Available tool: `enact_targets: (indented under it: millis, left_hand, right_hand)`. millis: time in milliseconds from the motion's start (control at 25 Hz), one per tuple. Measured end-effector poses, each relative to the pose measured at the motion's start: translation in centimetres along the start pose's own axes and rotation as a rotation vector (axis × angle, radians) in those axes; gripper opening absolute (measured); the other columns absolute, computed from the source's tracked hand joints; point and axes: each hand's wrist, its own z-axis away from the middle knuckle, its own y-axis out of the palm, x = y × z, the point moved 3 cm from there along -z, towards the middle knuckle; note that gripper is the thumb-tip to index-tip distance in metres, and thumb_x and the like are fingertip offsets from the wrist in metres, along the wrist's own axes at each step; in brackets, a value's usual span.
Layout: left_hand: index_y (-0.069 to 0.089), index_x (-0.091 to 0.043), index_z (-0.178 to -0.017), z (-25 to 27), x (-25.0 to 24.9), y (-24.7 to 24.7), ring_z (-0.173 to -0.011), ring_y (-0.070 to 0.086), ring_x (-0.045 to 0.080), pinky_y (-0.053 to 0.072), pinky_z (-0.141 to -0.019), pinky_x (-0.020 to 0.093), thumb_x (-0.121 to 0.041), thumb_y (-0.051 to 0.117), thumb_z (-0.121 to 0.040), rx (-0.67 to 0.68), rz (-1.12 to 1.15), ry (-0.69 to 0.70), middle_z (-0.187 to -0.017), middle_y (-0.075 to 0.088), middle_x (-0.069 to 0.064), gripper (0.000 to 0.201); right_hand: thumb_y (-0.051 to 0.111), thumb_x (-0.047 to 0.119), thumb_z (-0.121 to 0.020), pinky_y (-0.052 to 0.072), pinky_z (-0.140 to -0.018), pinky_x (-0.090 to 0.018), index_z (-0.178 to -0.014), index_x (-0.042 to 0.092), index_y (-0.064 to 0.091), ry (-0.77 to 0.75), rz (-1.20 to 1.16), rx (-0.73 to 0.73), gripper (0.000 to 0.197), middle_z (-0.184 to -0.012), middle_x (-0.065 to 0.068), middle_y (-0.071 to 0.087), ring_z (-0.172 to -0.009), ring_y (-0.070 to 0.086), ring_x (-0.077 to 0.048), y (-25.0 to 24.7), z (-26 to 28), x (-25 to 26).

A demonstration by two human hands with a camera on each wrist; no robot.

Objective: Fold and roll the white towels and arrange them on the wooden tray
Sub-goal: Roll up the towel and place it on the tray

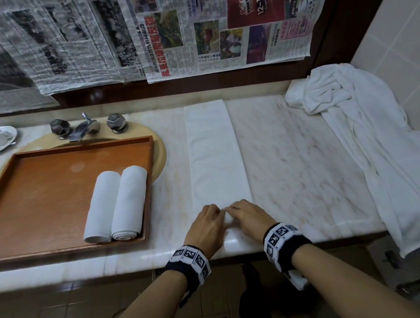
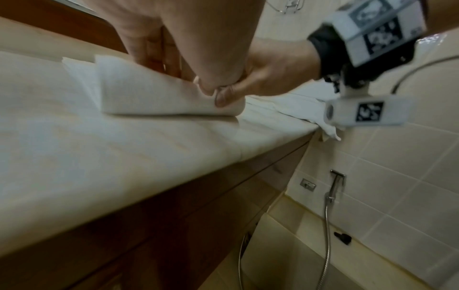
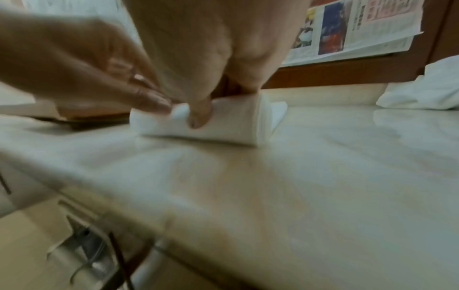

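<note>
Your left hand [image 1: 206, 224] and right hand [image 1: 249, 218] both pinch the started roll of the folded towel [image 1: 214, 153] at the marble counter's [image 1: 294, 149] near edge; uneven pressure could cone it, unlike the 2 rolled towels [image 1: 116, 204] on the wooden tray [image 1: 37, 194].

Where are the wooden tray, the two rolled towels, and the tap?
wooden tray [image 1: 50, 192], head view, bare floor of it.
rolled towels [image 1: 127, 202], head view, middle of the right roll.
tap [image 1: 82, 129], head view, its spout.

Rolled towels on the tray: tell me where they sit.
In the head view, the two rolled towels lie side by side, touching, in the near right corner of the wooden tray, left of the folded towel strip.
</note>
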Motion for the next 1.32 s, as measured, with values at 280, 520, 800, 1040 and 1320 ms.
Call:
enact_targets:
  millis: [280,520,800,1040,1320]
  left_hand:
    - [0.066,-0.004,-0.097,-0.7,1.6,1.6,-0.087,0.056,0.027,0.051,-0.079,0.034,0.006,0.061,-0.070,0.056,0.070,-0.019,-0.095,0.061,0.011,0.030]
    - [0.063,-0.004,-0.104,-1.4,0.7,0.7,-0.096,0.049,0.026,0.045,-0.085,0.034,-0.002,0.052,-0.090,0.032,0.033,-0.058,-0.105,0.057,0.012,0.018]
    - [0.066,-0.004,-0.102,-1.9,2.1,2.3,-0.095,0.054,0.028,0.049,-0.085,0.037,0.012,0.060,-0.069,0.046,0.096,-0.081,-0.102,0.059,0.011,0.037]
    - [0.063,-0.004,-0.103,-1.3,0.8,1.3,-0.096,0.051,0.027,0.046,-0.087,0.033,0.008,0.062,-0.073,-0.086,0.029,-0.086,-0.105,0.057,0.011,0.032]
    - [0.063,-0.002,-0.104,-0.1,0.7,2.4,-0.093,0.050,0.025,0.045,-0.087,0.031,0.008,0.068,-0.063,-0.142,0.072,0.011,-0.098,0.061,0.012,0.043]
  right_hand:
    - [0.041,0.003,-0.082,0.054,-0.086,-0.034,-0.120,0.006,0.061,0.008,0.007,-0.108,0.042,-0.111,-0.008,0.062,-0.098,0.060,-0.024,1.0,1.7,0.4]
    - [0.043,-0.002,-0.091,0.037,-0.098,-0.031,-0.125,0.010,0.055,0.127,-0.040,-0.011,0.039,-0.120,-0.007,0.056,-0.114,0.046,-0.024,0.2,-0.5,-0.5]
    - [0.056,0.019,-0.082,0.048,-0.089,-0.032,-0.107,0.007,0.064,0.015,0.120,-0.273,0.029,-0.104,-0.007,0.062,-0.092,0.058,-0.023,1.8,1.9,1.0]
    - [0.064,-0.002,-0.074,0.042,-0.102,-0.036,-0.123,0.006,0.058,0.048,0.041,-0.125,0.050,-0.117,-0.008,0.059,-0.108,0.055,-0.027,0.9,0.5,0.0]
    - [0.064,0.003,-0.073,0.049,-0.095,-0.043,-0.120,0.001,0.060,0.039,0.085,-0.130,0.047,-0.112,-0.012,0.062,-0.101,0.060,-0.029,2.2,1.4,0.1]
